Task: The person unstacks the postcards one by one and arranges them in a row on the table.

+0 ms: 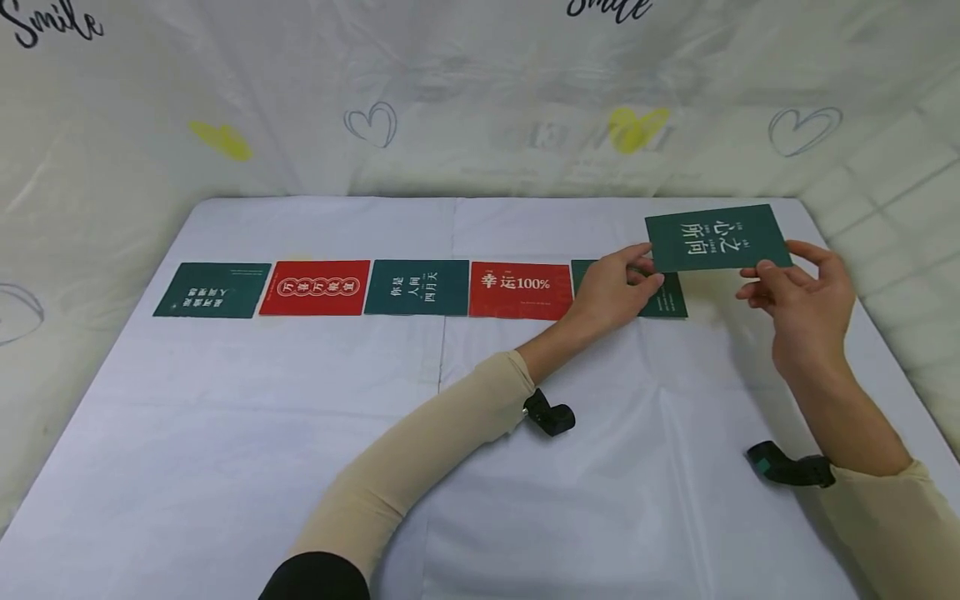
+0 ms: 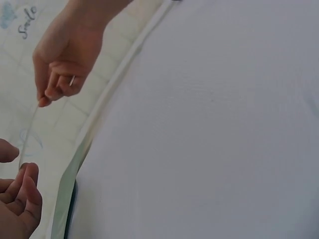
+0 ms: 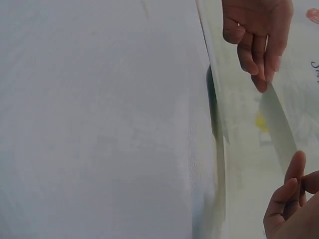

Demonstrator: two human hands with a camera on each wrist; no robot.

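A dark green card (image 1: 718, 238) with white characters is held up above the back right of the table. My right hand (image 1: 813, 304) pinches its right edge between thumb and fingers. At the opposite end, my left hand (image 1: 611, 290) pinches the left edge, as the right wrist view also shows with the pale underside of the card (image 3: 279, 122). Beneath the left hand lies another green card (image 1: 671, 298), partly covered by that hand. Just left of it, a red card (image 1: 520, 290) lies flat.
The row of cards continues leftward with a green card (image 1: 416, 287), a red card (image 1: 315, 287) and a green card (image 1: 212, 290). They lie on a white-covered table (image 1: 262, 417). A printed curtain (image 1: 480, 100) hangs behind its back edge.
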